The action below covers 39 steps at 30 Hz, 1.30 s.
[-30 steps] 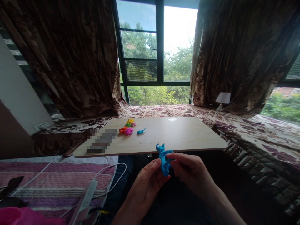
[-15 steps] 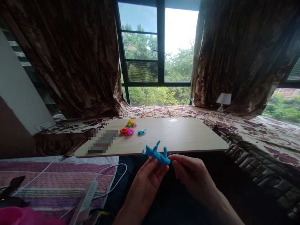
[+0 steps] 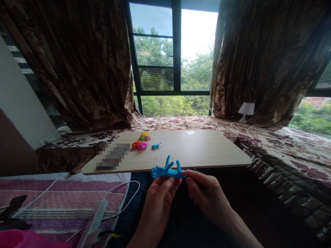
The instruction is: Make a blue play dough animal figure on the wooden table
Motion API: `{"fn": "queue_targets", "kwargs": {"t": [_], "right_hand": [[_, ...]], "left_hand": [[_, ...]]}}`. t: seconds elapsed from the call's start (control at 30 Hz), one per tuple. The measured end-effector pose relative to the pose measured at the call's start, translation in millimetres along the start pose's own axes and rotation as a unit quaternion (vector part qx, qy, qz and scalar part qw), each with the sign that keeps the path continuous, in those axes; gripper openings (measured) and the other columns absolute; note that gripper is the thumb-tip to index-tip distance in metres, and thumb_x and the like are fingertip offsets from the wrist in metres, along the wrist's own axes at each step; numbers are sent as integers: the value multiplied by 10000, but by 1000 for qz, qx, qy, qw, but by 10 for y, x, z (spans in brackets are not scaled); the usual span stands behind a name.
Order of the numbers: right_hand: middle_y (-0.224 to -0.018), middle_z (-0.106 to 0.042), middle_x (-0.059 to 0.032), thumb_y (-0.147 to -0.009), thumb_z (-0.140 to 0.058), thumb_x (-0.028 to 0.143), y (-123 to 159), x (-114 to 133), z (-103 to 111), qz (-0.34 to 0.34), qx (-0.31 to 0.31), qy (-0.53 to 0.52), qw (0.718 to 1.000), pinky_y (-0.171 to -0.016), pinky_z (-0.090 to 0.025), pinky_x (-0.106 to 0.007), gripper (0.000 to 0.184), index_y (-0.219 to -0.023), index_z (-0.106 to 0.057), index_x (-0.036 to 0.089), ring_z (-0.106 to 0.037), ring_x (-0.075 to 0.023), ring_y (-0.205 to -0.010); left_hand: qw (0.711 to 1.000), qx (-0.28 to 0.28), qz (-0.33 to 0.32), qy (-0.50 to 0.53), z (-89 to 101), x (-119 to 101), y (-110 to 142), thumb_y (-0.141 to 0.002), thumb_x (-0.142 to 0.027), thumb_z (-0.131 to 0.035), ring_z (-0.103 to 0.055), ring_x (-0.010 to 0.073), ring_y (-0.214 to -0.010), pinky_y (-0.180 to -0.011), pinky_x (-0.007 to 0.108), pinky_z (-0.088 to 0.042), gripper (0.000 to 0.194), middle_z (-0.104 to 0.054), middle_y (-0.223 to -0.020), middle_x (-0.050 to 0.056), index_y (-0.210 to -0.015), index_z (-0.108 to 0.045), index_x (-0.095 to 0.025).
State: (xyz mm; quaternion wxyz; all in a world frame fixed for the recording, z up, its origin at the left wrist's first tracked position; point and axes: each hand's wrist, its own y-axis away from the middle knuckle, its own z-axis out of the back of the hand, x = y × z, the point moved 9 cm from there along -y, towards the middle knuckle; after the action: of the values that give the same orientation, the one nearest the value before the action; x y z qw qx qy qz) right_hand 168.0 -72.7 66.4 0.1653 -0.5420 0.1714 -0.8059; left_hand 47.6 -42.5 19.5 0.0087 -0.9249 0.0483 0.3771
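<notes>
A blue modelling-clay figure [image 3: 168, 172], shaped like an animal with legs sticking upward, lies across the fingers of my left hand [image 3: 161, 198]. That hand is closed around its underside, thumb against the near side. At the figure's right end, my right hand [image 3: 208, 191] has its index finger touching the clay, the thumb close below and the other fingers curled in. A small blue clay piece [image 3: 156, 146] with a thin tail rests on the table beyond.
On the pale wooden table [image 3: 196, 151] sit yellow clay [image 3: 144, 134], orange clay [image 3: 136, 144] and pink clay [image 3: 142, 146], left of centre. A blurred-out grey object [image 3: 113, 156] lies at the table's left. A power strip [image 3: 94, 220] with white cable is on the striped bedding.
The blue clay figure has turned in my left hand to lie more level, its left end now lower and its legs pointing up. My right fingertip stays at its right end.
</notes>
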Motion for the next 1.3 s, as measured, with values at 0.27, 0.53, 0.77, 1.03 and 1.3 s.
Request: {"fn": "queue_targets", "kwargs": {"t": [0.27, 0.53, 0.77, 1.03, 1.3], "right_hand": [[-549, -442, 64, -801, -578, 288, -57, -66, 77, 1, -67, 25, 997, -438, -296, -193, 178, -957, -616, 214, -370, -69, -468], [-555, -434, 58, -800, -566, 257, -56, -42, 86, 24, -87, 3, 996, -437, -297, -194, 130, -892, -613, 178, -358, -70, -477], [-589, -479, 43, -809, -561, 268, -76, -25, 115, 6, -21, -27, 999, -445, -331, -192, 200, -981, -602, 174, -402, -74, -499], [-742, -552, 3, -806, -587, 275, -168, 117, 314, 33, -12, -33, 999, -530, -396, -214, 211, -1000, -624, 202, -472, -97, -605], [-752, -599, -9, -811, -581, 244, -175, 96, 181, 50, -3, -31, 998, -553, -410, -218, 96, -853, -638, 178, -514, -109, -637]], "left_hand": [[997, -6, -55, -49, -70, -52, 62, -672, -163, -693, -605, 211, -981, -1002, 401, -352, 305, -688, -954, 59, -967, -617, -143], [987, -41, -89, -128, -7, -76, 124, -640, -208, -723, -624, 226, -946, -990, 437, -355, 387, -695, -945, 47, -1002, -589, -181], [984, -54, -101, -136, 33, -127, 116, -622, -179, -736, -635, 203, -934, -931, 333, -414, 372, -710, -916, 27, -972, -613, -194], [992, -22, -76, -103, -8, -108, 97, -619, -180, -736, -590, 229, -1028, -955, 326, -393, 335, -700, -971, 46, -942, -648, -173], [996, 17, -20, -81, -124, -53, 132, -693, -194, -664, -613, 166, -902, -830, 253, -449, 198, -693, -888, 17, -890, -659, -171]]}}
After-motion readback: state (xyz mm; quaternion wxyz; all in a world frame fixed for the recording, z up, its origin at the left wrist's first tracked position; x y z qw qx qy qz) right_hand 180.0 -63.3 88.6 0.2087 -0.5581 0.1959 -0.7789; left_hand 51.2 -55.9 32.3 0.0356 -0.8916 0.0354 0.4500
